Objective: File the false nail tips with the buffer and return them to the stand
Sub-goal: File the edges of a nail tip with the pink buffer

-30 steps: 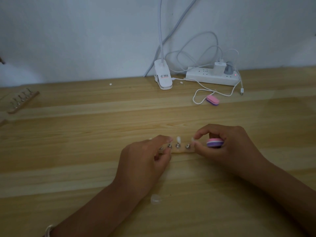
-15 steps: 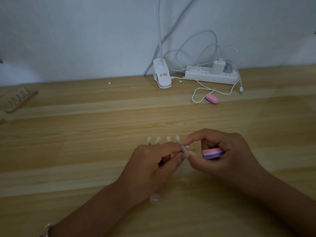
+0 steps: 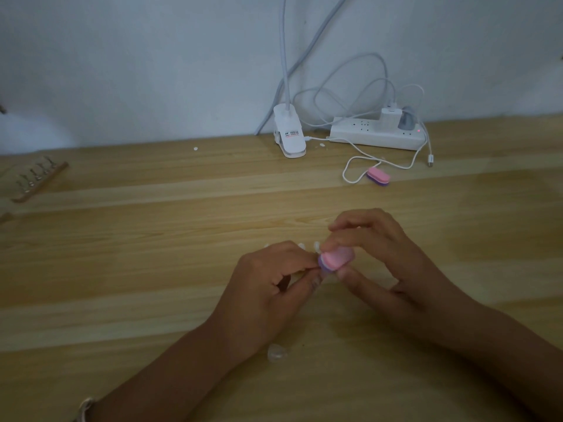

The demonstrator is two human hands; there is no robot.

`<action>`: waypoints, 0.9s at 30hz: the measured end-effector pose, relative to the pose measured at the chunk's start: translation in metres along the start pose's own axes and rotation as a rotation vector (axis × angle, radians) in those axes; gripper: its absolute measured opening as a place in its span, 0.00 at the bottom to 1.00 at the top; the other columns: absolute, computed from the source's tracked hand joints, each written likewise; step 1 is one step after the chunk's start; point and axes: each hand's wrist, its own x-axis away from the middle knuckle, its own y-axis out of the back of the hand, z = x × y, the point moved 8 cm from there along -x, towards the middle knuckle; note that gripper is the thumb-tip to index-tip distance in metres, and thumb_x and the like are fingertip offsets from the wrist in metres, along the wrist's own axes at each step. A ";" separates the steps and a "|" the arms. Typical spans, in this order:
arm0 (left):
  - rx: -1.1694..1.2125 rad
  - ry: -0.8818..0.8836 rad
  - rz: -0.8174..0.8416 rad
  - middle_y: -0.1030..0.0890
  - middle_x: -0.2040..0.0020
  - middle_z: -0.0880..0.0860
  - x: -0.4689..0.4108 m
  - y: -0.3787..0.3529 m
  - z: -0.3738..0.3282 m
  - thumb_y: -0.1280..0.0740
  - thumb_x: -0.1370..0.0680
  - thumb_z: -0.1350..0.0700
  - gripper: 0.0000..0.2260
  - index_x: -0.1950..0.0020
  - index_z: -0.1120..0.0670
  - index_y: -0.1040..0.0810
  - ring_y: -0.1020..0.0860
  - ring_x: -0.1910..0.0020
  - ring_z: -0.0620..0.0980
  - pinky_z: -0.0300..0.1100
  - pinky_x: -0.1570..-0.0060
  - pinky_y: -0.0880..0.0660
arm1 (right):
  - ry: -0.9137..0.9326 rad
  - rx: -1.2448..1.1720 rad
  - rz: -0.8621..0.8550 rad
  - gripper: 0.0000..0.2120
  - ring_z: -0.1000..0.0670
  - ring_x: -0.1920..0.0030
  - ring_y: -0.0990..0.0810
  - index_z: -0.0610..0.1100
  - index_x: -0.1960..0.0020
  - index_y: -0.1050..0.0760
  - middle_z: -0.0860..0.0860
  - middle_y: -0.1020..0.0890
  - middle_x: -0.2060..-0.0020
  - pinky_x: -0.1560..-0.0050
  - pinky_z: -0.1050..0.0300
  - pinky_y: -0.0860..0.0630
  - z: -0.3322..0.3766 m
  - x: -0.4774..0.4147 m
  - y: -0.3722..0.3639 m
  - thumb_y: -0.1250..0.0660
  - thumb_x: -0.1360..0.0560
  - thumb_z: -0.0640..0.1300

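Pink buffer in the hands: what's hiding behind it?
Behind the pink buffer a few white nail tips peek out. The stand holding them is covered by the left hand and right hand.

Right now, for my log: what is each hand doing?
Left hand: pinches a nail tip peg, mostly hidden.
Right hand: holds the pink and purple buffer.

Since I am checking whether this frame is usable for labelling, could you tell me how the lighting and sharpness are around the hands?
Head view: dim and underexposed overall; the buffer in the right hand is motion-smeared, and the nail tip that the left hand pinches is barely resolved; the power strip at the back is sharp, its red light glowing.
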 end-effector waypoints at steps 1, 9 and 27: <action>-0.015 -0.005 -0.005 0.20 0.63 0.49 0.000 0.000 0.000 0.30 0.25 0.59 0.05 0.53 0.54 0.15 0.24 0.66 0.46 0.42 0.64 0.27 | 0.034 0.053 0.001 0.12 0.49 0.36 0.26 0.51 0.37 0.25 0.52 0.25 0.40 0.36 0.63 0.32 0.002 0.000 0.000 0.37 0.20 0.44; -0.022 -0.030 -0.017 0.22 0.66 0.44 0.000 0.002 -0.004 0.33 0.23 0.53 0.09 0.63 0.53 0.20 0.23 0.66 0.42 0.40 0.65 0.27 | 0.143 0.133 -0.075 0.11 0.51 0.44 0.21 0.41 0.42 0.17 0.49 0.19 0.45 0.43 0.61 0.26 0.013 0.002 -0.001 0.34 0.21 0.41; 0.081 0.018 0.040 0.21 0.60 0.47 -0.003 0.000 0.000 0.35 0.22 0.54 0.08 0.55 0.53 0.17 0.22 0.62 0.43 0.34 0.62 0.29 | 0.163 0.105 -0.144 0.11 0.54 0.43 0.20 0.51 0.38 0.18 0.53 0.18 0.44 0.45 0.60 0.23 0.010 0.008 -0.003 0.36 0.17 0.45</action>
